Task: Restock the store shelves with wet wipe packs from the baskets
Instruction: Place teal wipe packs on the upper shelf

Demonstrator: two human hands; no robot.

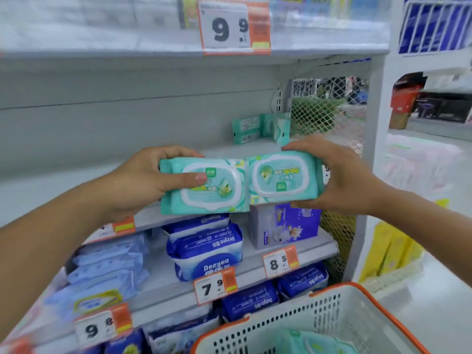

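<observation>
- At the front edge of the middle shelf, two teal wet wipe packs are held side by side, touching end to end, lids facing the camera.
- The left hand grips the left pack, thumb across its lid; the right hand clamps the right pack's outer end, fingers above and thumb below.
- Step in hand, as I judge it: carrying the pair in to be shelved.
- A few matching teal packs stand at the shelf's back right corner.
- The next move probably calls for pushing both packs back level and setting them down beside those.
- More teal packs lie in the basket below.
</observation>
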